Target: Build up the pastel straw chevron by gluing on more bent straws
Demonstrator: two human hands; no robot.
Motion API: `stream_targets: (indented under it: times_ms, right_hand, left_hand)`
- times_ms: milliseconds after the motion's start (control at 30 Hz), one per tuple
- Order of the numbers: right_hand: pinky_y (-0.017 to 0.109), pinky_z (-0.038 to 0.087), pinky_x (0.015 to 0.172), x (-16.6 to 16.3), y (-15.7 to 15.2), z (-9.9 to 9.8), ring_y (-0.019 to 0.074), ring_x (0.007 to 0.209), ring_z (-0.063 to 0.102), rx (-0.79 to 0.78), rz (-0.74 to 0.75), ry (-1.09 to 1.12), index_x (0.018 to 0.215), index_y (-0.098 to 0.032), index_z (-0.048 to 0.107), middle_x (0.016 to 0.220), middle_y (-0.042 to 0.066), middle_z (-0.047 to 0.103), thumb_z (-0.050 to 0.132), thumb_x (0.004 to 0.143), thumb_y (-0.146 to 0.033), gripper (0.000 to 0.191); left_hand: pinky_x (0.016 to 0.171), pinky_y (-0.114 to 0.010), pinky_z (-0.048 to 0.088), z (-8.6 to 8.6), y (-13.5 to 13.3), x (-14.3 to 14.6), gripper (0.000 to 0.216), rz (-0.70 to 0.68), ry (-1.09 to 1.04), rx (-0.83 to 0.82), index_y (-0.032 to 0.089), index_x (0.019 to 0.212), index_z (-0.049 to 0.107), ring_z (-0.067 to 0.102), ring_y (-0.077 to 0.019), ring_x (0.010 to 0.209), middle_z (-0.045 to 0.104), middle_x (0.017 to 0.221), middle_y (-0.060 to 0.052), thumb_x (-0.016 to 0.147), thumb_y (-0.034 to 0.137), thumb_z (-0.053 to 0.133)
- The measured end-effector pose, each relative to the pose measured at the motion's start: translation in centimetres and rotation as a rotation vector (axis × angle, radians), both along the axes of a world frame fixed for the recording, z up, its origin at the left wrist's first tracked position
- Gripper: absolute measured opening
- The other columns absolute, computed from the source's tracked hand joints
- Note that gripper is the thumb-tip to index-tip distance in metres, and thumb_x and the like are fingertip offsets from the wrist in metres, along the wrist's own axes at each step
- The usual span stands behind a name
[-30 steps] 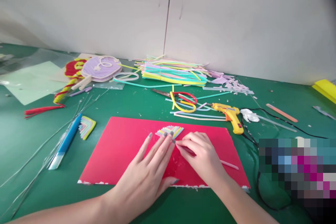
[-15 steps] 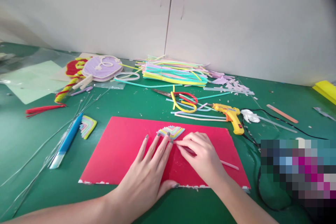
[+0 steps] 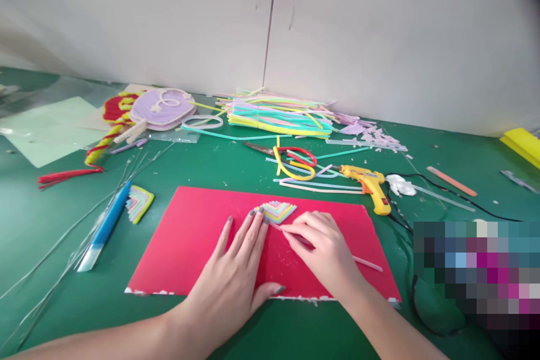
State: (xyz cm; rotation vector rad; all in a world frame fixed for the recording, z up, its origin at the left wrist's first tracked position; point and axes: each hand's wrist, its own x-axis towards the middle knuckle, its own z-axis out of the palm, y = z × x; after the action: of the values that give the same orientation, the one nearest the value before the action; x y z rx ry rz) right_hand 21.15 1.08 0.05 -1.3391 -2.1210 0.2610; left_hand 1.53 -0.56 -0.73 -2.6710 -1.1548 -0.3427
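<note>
Striped fan piece (image 3: 279, 212) sat by far edge of red board (image 3: 177, 242).
Left hand (image 3: 236, 261) had fingers extended, tips at piece's left corner, likely steadying it; right hand (image 3: 318, 239) pinched pink strip (image 3: 368, 264), likely for close control.

From where I stand, I can read no words, labels, brands, numbers or signs anywhere.

Seemingly a craft workshop: glue gun (image 3: 372, 184), scissors (image 3: 266, 151).
</note>
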Motion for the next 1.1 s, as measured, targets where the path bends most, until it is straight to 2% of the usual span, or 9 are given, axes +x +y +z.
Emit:
stream_targets:
  times_ms: [500, 900, 1000, 1067, 1100]
  right_hand:
    - [0.032, 0.046, 0.074, -0.3, 0.1, 0.1, 0.0167, 0.077, 0.060, 0.033, -0.036, -0.017, 0.089, -0.022, 0.069, 0.077, 0.003, 0.065, 0.057, 0.087, -0.020, 0.012]
    - [0.034, 0.042, 0.075, -0.2, 0.3, -0.2, 0.0161, 0.075, 0.058, 0.069, 0.005, -0.032, 0.088, -0.020, 0.068, 0.077, 0.002, 0.065, 0.057, 0.087, -0.017, 0.012]
    - [0.033, 0.043, 0.075, 0.0, 0.3, -0.1, 0.0155, 0.075, 0.058, 0.065, -0.007, 0.011, 0.090, -0.020, 0.068, 0.076, 0.002, 0.065, 0.056, 0.088, -0.018, 0.012]
    - [0.033, 0.044, 0.075, 0.3, 0.4, 0.2, 0.0153, 0.075, 0.059, 0.074, -0.025, 0.065, 0.090, -0.021, 0.068, 0.076, 0.002, 0.064, 0.056, 0.088, -0.019, 0.012]
    - [0.032, 0.045, 0.075, 0.4, 0.4, 0.5, 0.0152, 0.074, 0.059, 0.092, -0.034, 0.093, 0.090, -0.021, 0.068, 0.076, 0.002, 0.064, 0.057, 0.087, -0.019, 0.012]
  left_hand:
    - [0.108, -0.048, 0.022, -0.1, 0.1, 0.0, 0.075, 0.008, -0.022, -0.064, 0.002, 0.134, 0.043, 0.040, -0.0316, 0.130, 0.045, 0.139, -0.020, 0.088, 0.061, 0.031]
    - [0.107, -0.050, 0.026, 0.3, 0.2, -0.1, 0.076, 0.015, -0.009, -0.070, 0.003, 0.135, 0.042, 0.039, -0.0322, 0.131, 0.042, 0.141, -0.021, 0.088, 0.061, 0.033]
    - [0.108, -0.050, 0.027, 1.5, 0.0, -0.5, 0.064, -0.028, -0.089, -0.063, 0.007, 0.133, 0.046, 0.040, -0.0320, 0.129, 0.047, 0.138, -0.019, 0.089, 0.054, 0.039]
    - [0.103, -0.043, 0.037, 2.4, -0.1, -0.5, 0.044, -0.092, -0.220, -0.130, 0.013, 0.126, 0.052, 0.051, -0.0275, 0.120, 0.057, 0.128, -0.014, 0.092, 0.039, 0.042]
    - [0.096, -0.037, 0.044, 2.8, -0.1, -0.5, 0.035, -0.101, -0.315, -0.210, 0.016, 0.119, 0.057, 0.058, -0.0237, 0.109, 0.064, 0.117, -0.011, 0.094, 0.034, 0.041]
